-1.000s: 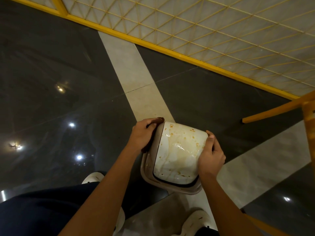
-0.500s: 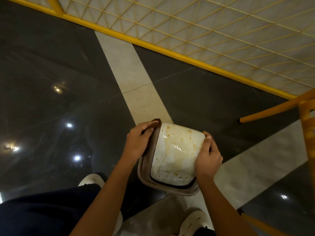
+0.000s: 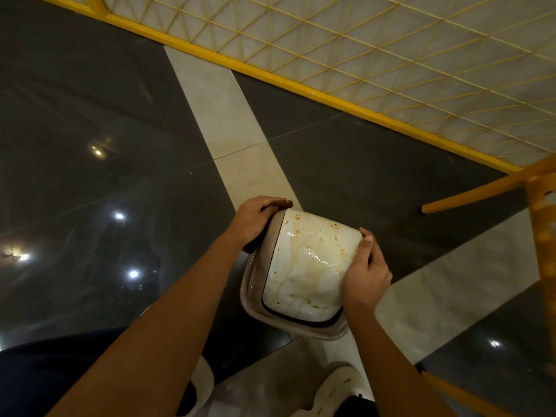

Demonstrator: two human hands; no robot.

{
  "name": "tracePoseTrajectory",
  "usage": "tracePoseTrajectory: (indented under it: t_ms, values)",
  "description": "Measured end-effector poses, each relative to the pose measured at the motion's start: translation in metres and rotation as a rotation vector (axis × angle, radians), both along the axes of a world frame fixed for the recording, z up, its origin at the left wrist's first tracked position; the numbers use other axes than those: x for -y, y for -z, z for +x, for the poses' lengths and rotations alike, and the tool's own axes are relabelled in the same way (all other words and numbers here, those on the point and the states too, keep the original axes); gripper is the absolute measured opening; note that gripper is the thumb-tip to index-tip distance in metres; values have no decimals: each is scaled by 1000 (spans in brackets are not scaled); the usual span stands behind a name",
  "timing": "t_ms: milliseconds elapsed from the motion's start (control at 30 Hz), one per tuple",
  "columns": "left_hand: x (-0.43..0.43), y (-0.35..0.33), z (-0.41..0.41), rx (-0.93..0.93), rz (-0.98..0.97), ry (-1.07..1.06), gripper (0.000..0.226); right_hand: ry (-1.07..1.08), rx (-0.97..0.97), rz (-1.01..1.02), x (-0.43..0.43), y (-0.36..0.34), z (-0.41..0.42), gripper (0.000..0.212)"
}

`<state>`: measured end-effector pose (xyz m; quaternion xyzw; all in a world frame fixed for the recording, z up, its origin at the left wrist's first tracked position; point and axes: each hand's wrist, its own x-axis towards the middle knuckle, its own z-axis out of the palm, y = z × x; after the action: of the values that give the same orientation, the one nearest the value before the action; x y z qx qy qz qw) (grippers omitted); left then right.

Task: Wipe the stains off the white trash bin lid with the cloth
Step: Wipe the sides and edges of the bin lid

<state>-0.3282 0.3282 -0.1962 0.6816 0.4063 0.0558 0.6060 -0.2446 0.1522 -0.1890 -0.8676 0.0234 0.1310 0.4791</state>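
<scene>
Glossy dark floor tiles (image 3: 90, 115) lay beneath the stained white domed plastic bin lid (image 3: 310, 266), between left grip (image 3: 255, 224), curled round a dark brown cloth (image 3: 282, 203), and right grip (image 3: 365, 276), clasping its edge. It seemed light, stiff, wet-slick: best held by the rim.

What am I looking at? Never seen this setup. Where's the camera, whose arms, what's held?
No machine here: one wide-angle camera worn on a person's head looks down at their own bare arms. The left hand holds a dark cloth against the left side of the white lid, which is streaked with orange-brown stains. The right hand grips the lid's right edge. The lid sits on a beige bin over a glossy dark floor with pale stripes. A yellow lattice fence runs behind.
</scene>
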Motion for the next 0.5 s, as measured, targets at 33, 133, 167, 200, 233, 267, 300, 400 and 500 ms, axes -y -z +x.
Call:
tracePoseTrajectory:
  t_ms: [33,133,167,200,233,267,300,400,500]
  values:
    - [2,0,-1,7,16,-16,27,2,1,-1,0,0,0,34]
    - [19,3,-14,44,-10,-176,28,7,2,-1,0,0,0,33]
    - [27,2,-21,77,-58,-260,29,6,7,-4,0,0,0,34]
    - [35,1,-28,115,-100,-336,29,2,11,-9,1,0,-1,34]
    - [44,-1,-34,152,-125,-389,29,-3,14,-12,1,0,-1,35]
    - [50,-5,-38,186,-134,-416,29,-8,18,-16,1,1,0,35]
    - [55,-7,-40,213,-125,-425,29,-14,23,-21,1,1,-1,35]
    - [51,-9,-36,212,-30,-387,28,-27,50,-36,1,2,-1,36]
    - [34,-10,-21,119,-27,-328,26,-24,55,-36,0,3,-1,35]
